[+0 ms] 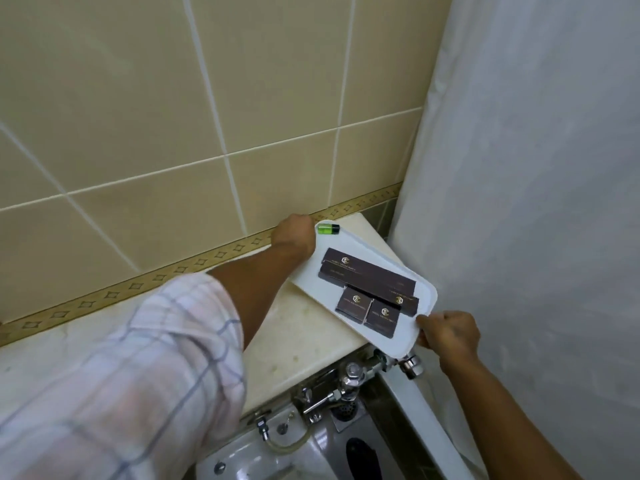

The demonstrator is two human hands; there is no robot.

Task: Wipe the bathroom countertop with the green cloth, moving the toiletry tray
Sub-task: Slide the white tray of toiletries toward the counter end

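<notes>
four brown boxes (pixel 369 289), one green bottle (pixel 328 229)

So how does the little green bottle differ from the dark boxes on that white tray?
The green bottle is small, round and translucent green with a dark cap; the dark boxes are flat, rectangular, brown and carry gold logos. The bottle lies alone at the tray's far corner by the left hand; the boxes cluster together mid-tray, nearer the right hand. Both lie flat on the white tray.
</notes>
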